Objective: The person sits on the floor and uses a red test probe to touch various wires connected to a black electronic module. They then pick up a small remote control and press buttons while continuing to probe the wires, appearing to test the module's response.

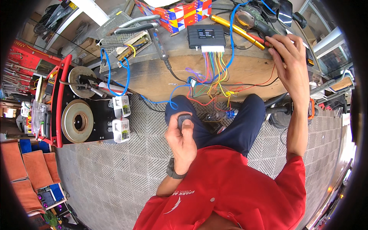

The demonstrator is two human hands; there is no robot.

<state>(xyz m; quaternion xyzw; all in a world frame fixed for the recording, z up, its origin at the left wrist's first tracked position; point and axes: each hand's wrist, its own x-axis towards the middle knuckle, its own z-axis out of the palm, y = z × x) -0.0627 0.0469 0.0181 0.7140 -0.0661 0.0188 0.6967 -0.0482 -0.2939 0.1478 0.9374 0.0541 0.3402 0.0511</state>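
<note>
Over my left thigh, my left hand (181,140) is closed around a small dark key-fob remote (184,121), the thumb lying on its face. My right hand (290,57) reaches to the right part of the workbench, its fingers bent over a dark thing that they mostly hide. Beside those fingertips lie a red-and-black object (261,40) and a yellow tube-shaped tool (237,32). A flat black control box (206,36) sits near the bench's front edge. From its white connector (213,49), a bundle of coloured wires (214,71) hangs down the wooden front.
A red-framed machine (63,103) with metal discs stands at the left. The bench also holds a test pen (160,46) with a cord, pliers (136,27), a patterned box (178,17) and an angle grinder (255,21). A blue cable (126,76) loops off the left side.
</note>
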